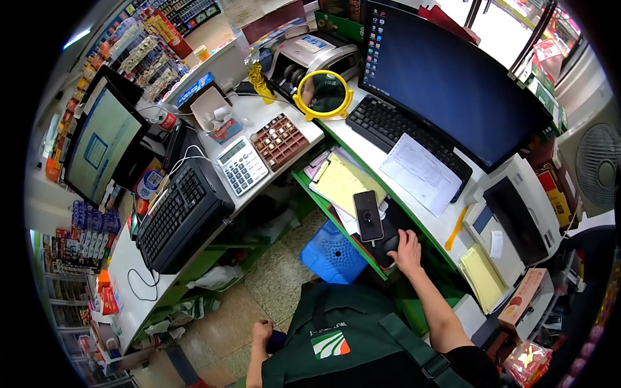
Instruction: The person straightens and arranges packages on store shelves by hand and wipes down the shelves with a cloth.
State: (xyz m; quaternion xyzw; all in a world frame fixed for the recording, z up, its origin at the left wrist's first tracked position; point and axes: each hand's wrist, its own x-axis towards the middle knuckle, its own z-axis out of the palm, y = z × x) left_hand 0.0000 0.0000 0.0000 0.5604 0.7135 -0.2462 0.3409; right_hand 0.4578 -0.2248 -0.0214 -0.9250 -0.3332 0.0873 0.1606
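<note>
My right hand (406, 252) lies at the edge of the pulled-out green drawer (309, 187), fingers spread. Its thumb is close to a dark object that looks like a computer mouse (387, 246); I cannot tell whether they touch. Beside it a black smartphone (369, 216) rests face up on papers, below a yellow notepad (339, 178). Down at my left side, my left hand (262, 331) is curled closed; what it holds, if anything, is hidden. On the desk above the drawer are a black keyboard (381, 126) and a sheet of handwritten paper (424, 171).
A large monitor (446, 77) and a white printer (511, 220) stand on the right desk. The left counter bears a calculator (242, 165), a coin tray (279, 142), another keyboard (174, 213) and a screen (103, 142). A blue stool (333, 252) is under the drawer.
</note>
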